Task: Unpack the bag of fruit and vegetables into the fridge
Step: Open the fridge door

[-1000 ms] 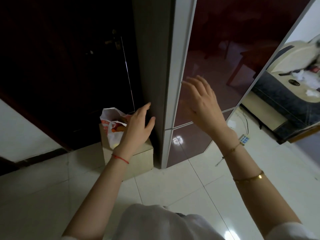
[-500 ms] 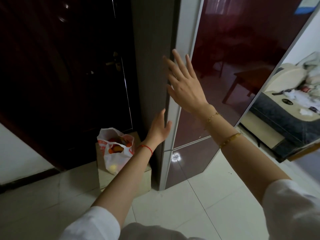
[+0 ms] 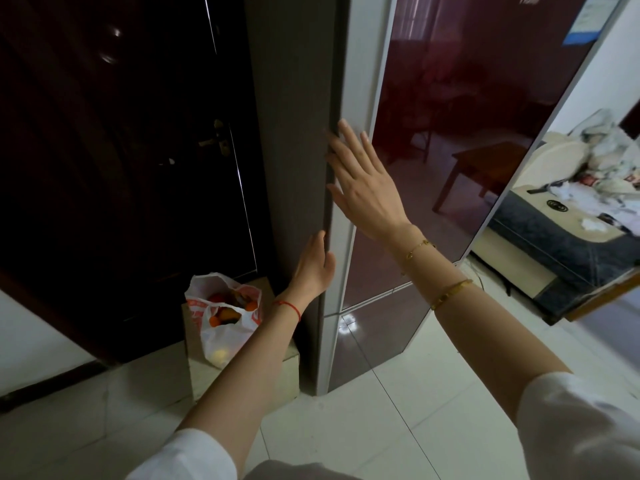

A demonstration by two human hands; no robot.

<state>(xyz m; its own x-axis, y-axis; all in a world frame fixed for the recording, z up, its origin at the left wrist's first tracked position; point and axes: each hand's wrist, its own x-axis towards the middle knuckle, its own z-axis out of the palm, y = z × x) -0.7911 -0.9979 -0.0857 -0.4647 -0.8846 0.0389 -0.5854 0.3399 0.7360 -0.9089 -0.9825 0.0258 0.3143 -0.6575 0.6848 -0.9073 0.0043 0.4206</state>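
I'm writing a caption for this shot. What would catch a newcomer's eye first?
Two bare hands at the fridge door's left edge: the right hand above, fingers at the seam, the left hand below. Lower left, a white bag of orange fruit sits on a box beside the fridge.

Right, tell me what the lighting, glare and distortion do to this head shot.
Head view: the left side is underexposed, so the dark door shows little detail; the glossy maroon fridge door mirrors the room; a bright glare spot sits on the lower fridge panel; wide-angle distortion tilts the fridge edges; the bag stays legible.
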